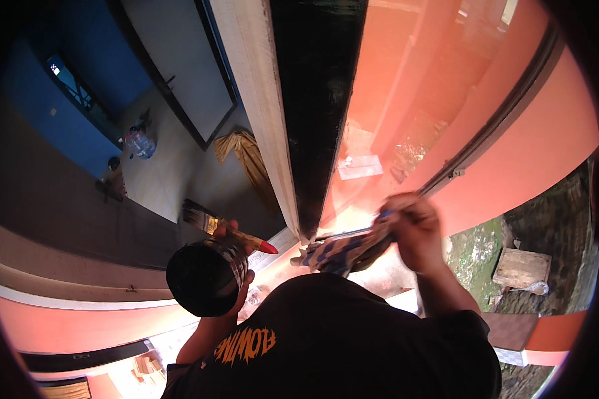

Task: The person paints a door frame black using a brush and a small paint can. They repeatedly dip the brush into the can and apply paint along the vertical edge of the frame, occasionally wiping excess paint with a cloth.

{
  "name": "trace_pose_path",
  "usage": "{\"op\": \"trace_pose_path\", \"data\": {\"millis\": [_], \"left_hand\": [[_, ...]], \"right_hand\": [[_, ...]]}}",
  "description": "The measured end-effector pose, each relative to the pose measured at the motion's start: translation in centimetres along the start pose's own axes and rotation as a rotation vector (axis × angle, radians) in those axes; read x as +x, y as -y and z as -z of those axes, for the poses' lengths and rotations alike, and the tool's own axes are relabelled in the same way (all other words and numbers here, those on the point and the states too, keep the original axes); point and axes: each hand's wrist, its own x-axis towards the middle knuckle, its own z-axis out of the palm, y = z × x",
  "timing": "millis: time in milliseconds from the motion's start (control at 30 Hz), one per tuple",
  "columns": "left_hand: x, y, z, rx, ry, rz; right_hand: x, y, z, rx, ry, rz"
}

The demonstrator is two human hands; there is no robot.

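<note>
My left hand [244,282] is closed round a round paint can [203,282] filled with black paint. The same hand also keeps a flat paintbrush [251,242] across the can's far side, its dark bristles pointing left and its red handle tip to the right. My right hand [414,223], slightly blurred, grips a striped, crumpled cloth [346,255] that hangs down to the left of it. Just beyond the cloth stands a black-painted frame post [316,86], with a pale wooden edge [263,100] on its left side.
Pinkish glass or a glossy panel [386,86] lies right of the post. A dim room at left holds a white door [180,60], a yellow-brown curtain [246,159] and a clear plastic bottle [140,143]. On the ground at right sits a wooden block [522,268].
</note>
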Motion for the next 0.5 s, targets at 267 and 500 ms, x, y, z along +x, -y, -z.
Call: {"op": "trace_pose_path", "data": {"millis": [267, 500], "left_hand": [[0.6, -1.3, -1.4, -0.202, -0.113, 0.13], [1.1, -1.2, -0.4, 0.089, -0.144, 0.189]], "right_hand": [[-8.2, -7.4, 3.7, -0.597, -0.041, -0.204], [-9.2, -7.4, 4.5, -0.433, -0.099, -0.159]]}}
